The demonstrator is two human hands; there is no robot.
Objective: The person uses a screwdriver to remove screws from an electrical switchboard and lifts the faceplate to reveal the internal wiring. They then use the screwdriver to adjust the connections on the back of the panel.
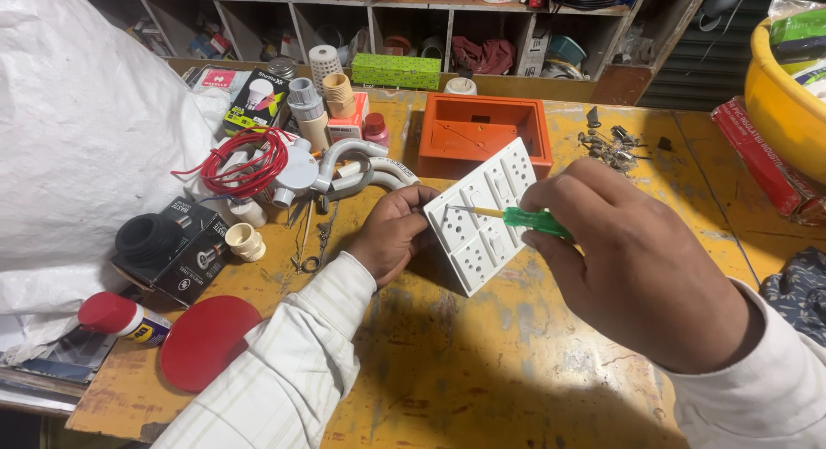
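My left hand (394, 232) grips the left edge of a white switch-and-socket plate (483, 218), which stands tilted on the yellow worktable (499, 363). My right hand (641, 264) holds a green-handled screwdriver (527, 218), its metal tip pointing left and touching the plate near its upper left. Just behind the plate lies an open orange box (482, 132). Both sleeves are pale and striped.
Left of the hands lie a coil of red wire (245, 163), white pipe bends (366, 169), black boxes (181, 247), a red disc (206, 341) and a red-capped can (120, 316). Loose screws (611, 144) sit back right; a yellow tub (787, 96) stands far right. Shelves run behind.
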